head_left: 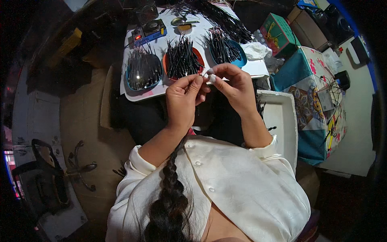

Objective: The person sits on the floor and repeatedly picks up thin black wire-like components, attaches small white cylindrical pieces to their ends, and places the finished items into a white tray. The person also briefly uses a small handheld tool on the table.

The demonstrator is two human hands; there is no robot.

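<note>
My left hand (185, 97) and my right hand (236, 86) meet above the front edge of a white table (141, 96). Both are closed in a fingertip pinch. White wrapping covers the right thumb tip and a fingertip. What lies between the fingertips is too small to make out. Just beyond my hands stand three bowls of thin black wire-like pieces: a dark one with a blue rim (128, 80) at left, an orange bowl (165, 64) in the middle, and a blue bowl (243, 61) at right.
A small device with a red light (150, 35) and a shallow tin (184, 29) sit farther back. A long black bundle (217, 18) lies at the back right. At my right are a white foam box (294, 117), a cloth-covered stand (282, 82) and a green box (278, 30).
</note>
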